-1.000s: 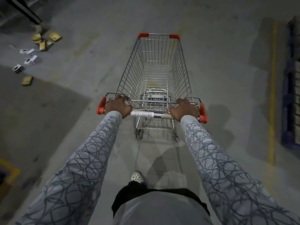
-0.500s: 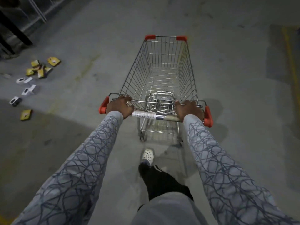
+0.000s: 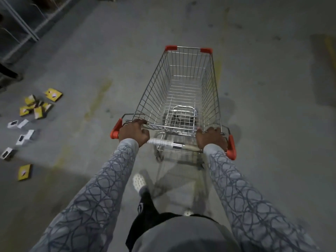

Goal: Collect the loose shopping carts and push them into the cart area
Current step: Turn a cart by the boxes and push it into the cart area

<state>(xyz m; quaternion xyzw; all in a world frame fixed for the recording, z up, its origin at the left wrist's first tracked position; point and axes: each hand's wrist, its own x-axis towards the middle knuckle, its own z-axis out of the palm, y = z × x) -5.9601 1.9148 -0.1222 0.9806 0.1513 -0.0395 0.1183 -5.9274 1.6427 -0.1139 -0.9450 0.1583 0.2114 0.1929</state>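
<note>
Wire shopping cart [image 3: 154,95] sits dead centre on the bare concrete floor [image 3: 91,70], right in front of the person and well apart from the metal shelving [image 3: 27,29] in the top-left corner. The basket is a thin chrome grid that tapers toward the far end, with red plastic bumpers on the two far corners. The handle bar [image 3: 175,144] is shiny tube with red caps at both ends and a white label wrapped round it. The print is way too blurry to read.

The left hand [image 3: 133,132] is wrapped round the bar next to the left cap, fingers curled over the top. The right hand [image 3: 211,139] grips it the same way beside the right cap. Both sleeves are grey with a dark scribbly line pattern.

One white perforated shoe [image 3: 139,181] pokes out behind the cart, smeared by blur. The other foot is mostly hidden by the torso. The wheels are just dark smudges under the frame. Small flat yellow boxes [image 3: 39,111] and white boxes [image 3: 24,138] lie scattered on the floor to the left. A faded yellow line [image 3: 330,51] shows near the right edge.
</note>
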